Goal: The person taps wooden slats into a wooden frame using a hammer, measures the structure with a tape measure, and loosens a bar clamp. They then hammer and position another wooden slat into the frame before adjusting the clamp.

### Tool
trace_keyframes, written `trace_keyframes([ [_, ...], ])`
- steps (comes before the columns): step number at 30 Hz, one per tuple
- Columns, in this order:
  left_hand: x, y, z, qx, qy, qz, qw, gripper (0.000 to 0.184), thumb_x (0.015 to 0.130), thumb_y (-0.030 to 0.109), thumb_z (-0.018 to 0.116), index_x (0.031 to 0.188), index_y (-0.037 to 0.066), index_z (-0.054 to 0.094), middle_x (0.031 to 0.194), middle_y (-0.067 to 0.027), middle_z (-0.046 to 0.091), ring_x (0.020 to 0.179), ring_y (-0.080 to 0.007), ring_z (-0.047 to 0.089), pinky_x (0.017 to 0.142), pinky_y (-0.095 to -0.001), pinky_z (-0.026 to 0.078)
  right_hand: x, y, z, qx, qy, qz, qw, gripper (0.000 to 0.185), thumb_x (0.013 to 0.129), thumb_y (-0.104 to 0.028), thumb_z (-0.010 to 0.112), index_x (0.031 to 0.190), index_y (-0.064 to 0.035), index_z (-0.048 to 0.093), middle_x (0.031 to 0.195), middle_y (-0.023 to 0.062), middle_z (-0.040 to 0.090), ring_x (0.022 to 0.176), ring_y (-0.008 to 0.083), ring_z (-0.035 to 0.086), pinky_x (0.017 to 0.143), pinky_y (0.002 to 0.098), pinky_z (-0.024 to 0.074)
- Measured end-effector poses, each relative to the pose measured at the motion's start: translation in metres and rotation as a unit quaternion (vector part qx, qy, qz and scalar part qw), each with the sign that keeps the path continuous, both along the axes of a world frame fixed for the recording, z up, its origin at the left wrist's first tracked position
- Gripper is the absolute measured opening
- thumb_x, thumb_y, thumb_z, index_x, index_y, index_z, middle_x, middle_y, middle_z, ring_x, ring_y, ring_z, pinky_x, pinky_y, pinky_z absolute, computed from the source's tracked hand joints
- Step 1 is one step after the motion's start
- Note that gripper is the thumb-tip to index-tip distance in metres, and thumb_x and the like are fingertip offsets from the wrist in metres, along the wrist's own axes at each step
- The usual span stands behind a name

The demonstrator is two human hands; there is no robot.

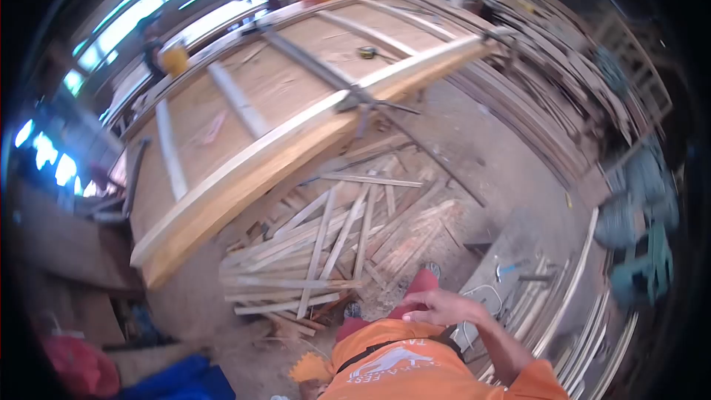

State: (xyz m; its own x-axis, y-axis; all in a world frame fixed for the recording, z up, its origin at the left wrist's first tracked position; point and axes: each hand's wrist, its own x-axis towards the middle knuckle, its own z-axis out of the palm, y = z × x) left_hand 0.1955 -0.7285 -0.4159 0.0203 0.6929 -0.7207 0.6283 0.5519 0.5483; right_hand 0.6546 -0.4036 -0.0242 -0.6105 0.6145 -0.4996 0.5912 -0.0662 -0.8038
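Observation:
My right hand (433, 307) is in front of my orange shirt (400, 359), near the waist and the dark red trousers; its fingers are curled and what they hold, if anything, is hidden. My left hand cannot be seen. Ahead lies a large wooden panel (244, 96) framed with pale timber and crossed by several slats. A long metal clamp (311, 59) lies across it, its bar reaching past the near edge. A small yellow-and-black tape measure (366, 52) rests on the panel.
Loose wood strips (326, 237) are heaped on the floor between me and the panel. Long boards (585, 341) lie at the right, near a green machine (644, 267). Stacked timber (570, 67) lies at the back right. Blue cloth (185, 381) is at the lower left.

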Motion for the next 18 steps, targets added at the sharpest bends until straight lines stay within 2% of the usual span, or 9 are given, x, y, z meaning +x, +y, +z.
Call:
trace_keyframes([
  [1, 0.022, 0.013, 0.006, -0.005, -0.031, 0.277, 0.96, 0.045, 0.099, 0.042, 0.045, 0.086, 0.003, 0.062, 0.083, -0.0143, 0.068, 0.084, -0.0377, 0.067, 0.077, -0.057, 0.054, 0.01, 0.008, 0.01, 0.004, 0.072, 0.007, 0.997, 0.059, 0.105, -0.042, 0.064, 0.146, -0.0003, 0.057, 0.126, 0.0227, 0.071, 0.117, 0.0322, 0.069, 0.098, 0.0417, 0.0539],
  [2, 0.037, 0.03, 0.012, 0.058, -0.028, 0.356, 0.932, 0.037, 0.098, 0.035, 0.049, 0.086, 0.003, 0.062, 0.081, -0.0124, 0.068, 0.082, -0.0337, 0.067, 0.074, -0.0521, 0.054, 0.019, 0.018, 0.028, 0.006, 0.074, -0.004, 0.997, 0.059, 0.105, -0.042, 0.064, 0.146, -0.0003, 0.057, 0.126, 0.0227, 0.071, 0.117, 0.0322, 0.069, 0.098, 0.0417, 0.0539],
  [4, 0.08, 0.099, 0.052, 0.272, -0.058, 0.384, 0.88, 0.021, 0.096, 0.021, 0.057, 0.085, 0.004, 0.063, 0.079, -0.0087, 0.067, 0.076, -0.0259, 0.066, 0.069, -0.0422, 0.054, 0.043, 0.04, 0.079, -0.079, 0.182, 0.015, 0.98, 0.057, 0.106, -0.034, 0.066, 0.151, -0.0009, 0.053, 0.13, 0.014, 0.07, 0.118, 0.0251, 0.067, 0.1, 0.0391, 0.0531],
  [7, 0.133, 0.285, 0.216, 0.301, -0.093, 0.36, 0.878, 0.014, 0.094, 0.003, 0.058, 0.083, 0.0, 0.066, 0.082, -0.0086, 0.07, 0.077, -0.0175, 0.066, 0.075, -0.0336, 0.053, 0.115, 0.079, 0.087, -0.109, 0.307, 0.087, 0.941, 0.055, 0.105, -0.024, 0.069, 0.153, -0.0022, 0.052, 0.127, 0.0103, 0.07, 0.116, 0.0192, 0.066, 0.102, 0.0363, 0.0523],
  [10, 0.246, 0.416, 0.441, 0.528, -0.074, 0.222, 0.817, 0.007, 0.098, 0.009, 0.06, 0.092, 0.006, 0.06, 0.087, -0.0061, 0.063, 0.084, -0.0143, 0.059, 0.082, -0.0296, 0.047, 0.215, 0.117, 0.08, -0.107, 0.313, 0.062, 0.942, 0.057, 0.1, -0.013, 0.072, 0.152, -0.0008, 0.054, 0.129, 0.013, 0.072, 0.113, 0.0205, 0.068, 0.1, 0.0359, 0.0534],
  [13, 0.313, 0.473, 0.559, 0.711, -0.04, 0.116, 0.692, 0.021, 0.092, 0.012, 0.072, 0.11, 0.007, 0.061, 0.097, -0.0103, 0.06, 0.082, -0.0188, 0.061, 0.078, -0.0347, 0.052, 0.328, 0.157, 0.063, -0.09, 0.288, 0.021, 0.953, 0.056, 0.1, -0.011, 0.072, 0.151, 0.0004, 0.054, 0.127, 0.0142, 0.072, 0.112, 0.0211, 0.068, 0.1, 0.0363, 0.0534],
  [15, 0.304, 0.462, 0.627, 0.754, -0.242, -0.026, 0.61, 0.045, 0.088, 0.033, 0.063, 0.117, -0.001, 0.057, 0.113, -0.017, 0.048, 0.104, -0.0235, 0.048, 0.09, -0.0385, 0.04, 0.395, 0.178, 0.049, -0.077, 0.269, -0.004, 0.96, 0.055, 0.099, -0.011, 0.072, 0.15, 0.001, 0.055, 0.127, 0.0147, 0.072, 0.112, 0.0214, 0.068, 0.1, 0.0366, 0.0536],
  [17, 0.435, 0.493, 0.715, 0.753, -0.539, -0.159, 0.342, 0.036, 0.09, 0.029, 0.078, 0.119, 0.009, 0.071, 0.121, -0.0034, 0.064, 0.124, -0.0209, 0.058, 0.111, -0.0444, 0.045, 0.441, 0.189, 0.04, -0.133, 0.27, -0.066, 0.951, 0.054, 0.099, -0.01, 0.073, 0.15, -0.0001, 0.056, 0.126, 0.0148, 0.072, 0.11, 0.02, 0.068, 0.099, 0.036, 0.054],
  [18, 0.478, 0.494, 0.75, 0.794, -0.419, -0.201, 0.393, 0.031, 0.09, 0.026, 0.077, 0.116, 0.009, 0.071, 0.119, -0.003, 0.065, 0.116, -0.0201, 0.06, 0.103, -0.0401, 0.046, 0.46, 0.198, 0.039, -0.141, 0.269, -0.065, 0.95, 0.054, 0.099, -0.01, 0.073, 0.15, -0.0001, 0.056, 0.126, 0.0148, 0.072, 0.11, 0.02, 0.068, 0.099, 0.036, 0.054],
])
